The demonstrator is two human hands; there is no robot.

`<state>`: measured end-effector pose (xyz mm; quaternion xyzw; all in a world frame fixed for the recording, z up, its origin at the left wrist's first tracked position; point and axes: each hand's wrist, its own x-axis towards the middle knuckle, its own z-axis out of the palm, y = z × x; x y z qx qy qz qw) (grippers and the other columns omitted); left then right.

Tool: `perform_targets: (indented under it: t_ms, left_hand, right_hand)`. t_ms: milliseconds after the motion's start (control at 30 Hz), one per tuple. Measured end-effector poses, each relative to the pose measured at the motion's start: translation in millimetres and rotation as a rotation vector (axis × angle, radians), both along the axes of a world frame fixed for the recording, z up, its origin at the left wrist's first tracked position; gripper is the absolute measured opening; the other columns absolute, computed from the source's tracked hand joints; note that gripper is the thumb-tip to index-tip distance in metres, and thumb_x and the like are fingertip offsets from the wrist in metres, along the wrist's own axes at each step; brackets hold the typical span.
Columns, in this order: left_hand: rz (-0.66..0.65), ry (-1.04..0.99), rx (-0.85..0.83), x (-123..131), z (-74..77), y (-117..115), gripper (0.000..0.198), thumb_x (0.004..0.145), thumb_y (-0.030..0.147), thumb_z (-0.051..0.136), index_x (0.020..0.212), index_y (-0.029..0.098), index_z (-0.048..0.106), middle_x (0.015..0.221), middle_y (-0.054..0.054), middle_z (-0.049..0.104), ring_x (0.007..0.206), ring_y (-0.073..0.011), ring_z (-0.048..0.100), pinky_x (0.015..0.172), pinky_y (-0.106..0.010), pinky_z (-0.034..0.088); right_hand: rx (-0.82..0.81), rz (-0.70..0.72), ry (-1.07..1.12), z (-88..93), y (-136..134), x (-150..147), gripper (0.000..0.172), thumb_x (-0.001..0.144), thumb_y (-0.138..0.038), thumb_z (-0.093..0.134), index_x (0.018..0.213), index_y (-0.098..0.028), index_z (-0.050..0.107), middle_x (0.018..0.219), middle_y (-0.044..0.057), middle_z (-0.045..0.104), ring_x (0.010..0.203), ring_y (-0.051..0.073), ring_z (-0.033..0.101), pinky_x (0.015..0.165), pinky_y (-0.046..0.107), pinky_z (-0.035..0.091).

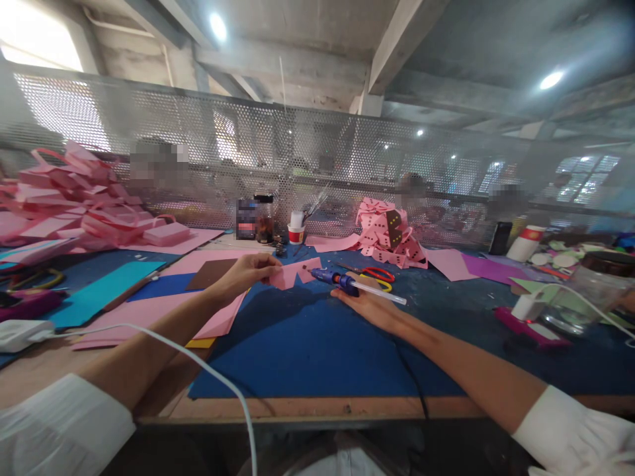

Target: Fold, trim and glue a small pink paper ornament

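Note:
My left hand (258, 270) pinches the left end of a small pink paper piece (286, 276) with a notch cut in its edge, held above the blue mat (307, 357). In my right hand (364, 301) is a blue hot glue gun (333, 279), a clear glue stick poking out of its back. The gun's nozzle points left and meets or nearly meets the paper's right part, beside a small dark spot. Scissors (380, 274) with red and yellow handles lie just behind the gun.
Pink paper sheets (163, 316) and a blue-green strip (106, 291) lie left, before a heap of pink paper pieces (84, 198). Dotted pink pieces (384, 235) are piled at the back. Right stands a clear jar (580, 297). A white cable (198, 363) crosses my left forearm.

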<state>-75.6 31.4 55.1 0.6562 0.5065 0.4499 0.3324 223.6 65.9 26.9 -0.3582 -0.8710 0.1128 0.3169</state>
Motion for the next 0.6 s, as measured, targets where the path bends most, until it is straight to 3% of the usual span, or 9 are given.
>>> perform_targets:
  t_ms: [600]
  left_hand:
    - [-0.005,0.006,-0.010,1.2,1.7,-1.4,0.035,0.071,0.047,0.073,0.082,0.014,0.067,0.069,-0.002,0.064,0.064,-0.0135,0.053,0.063,-0.027,0.040]
  right_hand:
    - [-0.042,0.002,0.003,-0.2,0.1,0.4,0.040,0.089,-0.058,0.052,0.089,-0.020,0.061,0.070,0.000,0.059,0.062,0.016,0.050,0.059,0.027,0.033]
